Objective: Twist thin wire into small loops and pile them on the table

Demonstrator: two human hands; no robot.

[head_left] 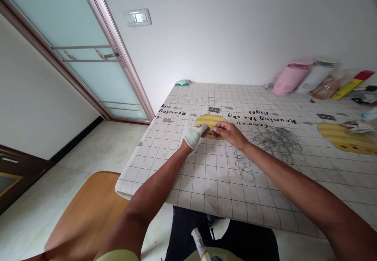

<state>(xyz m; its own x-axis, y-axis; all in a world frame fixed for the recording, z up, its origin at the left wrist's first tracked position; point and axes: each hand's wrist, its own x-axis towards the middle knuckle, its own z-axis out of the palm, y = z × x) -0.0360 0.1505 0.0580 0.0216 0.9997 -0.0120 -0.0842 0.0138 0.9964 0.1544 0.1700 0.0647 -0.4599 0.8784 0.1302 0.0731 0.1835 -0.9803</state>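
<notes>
My left hand (pixel 194 134) wears a pale glove and is held over a yellow striped balloon print on the tablecloth. Its fingers point right and look pressed together. Close beside it, my bare right hand (pixel 231 134) has thumb and fingers pinched. Anything between the fingertips is too small to make out. Right of my right hand lies a tangled pile of thin dark wire-like loops (pixel 277 145). A few looser loops (pixel 247 174) lie nearer to me, partly behind my right forearm. Faint loops (pixel 191 99) lie in a row toward the far left of the table.
The checked tablecloth (pixel 206 190) covers a table against the wall. At the back right stand a pink cylinder (pixel 291 78), a white cylinder (pixel 316 76) and a yellow-red box (pixel 353 84). A white glove (pixel 359 127) lies right. A wooden chair (pixel 88 210) stands left.
</notes>
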